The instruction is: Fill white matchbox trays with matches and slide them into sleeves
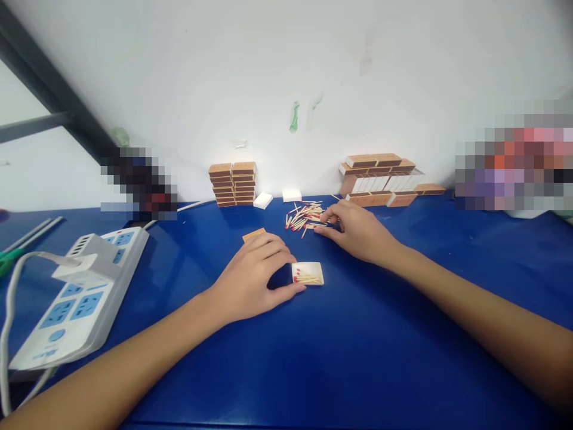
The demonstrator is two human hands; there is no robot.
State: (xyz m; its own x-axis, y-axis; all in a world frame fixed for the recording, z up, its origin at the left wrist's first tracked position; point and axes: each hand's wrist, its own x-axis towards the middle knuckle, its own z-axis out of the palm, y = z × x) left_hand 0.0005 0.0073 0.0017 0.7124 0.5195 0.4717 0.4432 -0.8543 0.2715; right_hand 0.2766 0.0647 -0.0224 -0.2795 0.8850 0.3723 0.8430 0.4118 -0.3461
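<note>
My left hand (259,275) grips the left end of a small white matchbox tray (308,268) between thumb and fingers. Several red-headed matches (310,279) lie along the tray's near side. Behind that hand an orange matchbox sleeve (253,234) shows in part; the fingers hide the rest. Farther back, my right hand (356,230) is at the right edge of a loose heap of matches (304,216). Its thumb and index finger are closed in a pinch on matches there; how many is hidden.
Two neighbouring stacks of matchboxes (233,184) stand by the wall. More matchboxes (380,179) are piled at right. Two white trays (263,200) lie between them. At left sits a power strip (85,298) with a plugged-in adapter (92,263) and a white cable (9,322).
</note>
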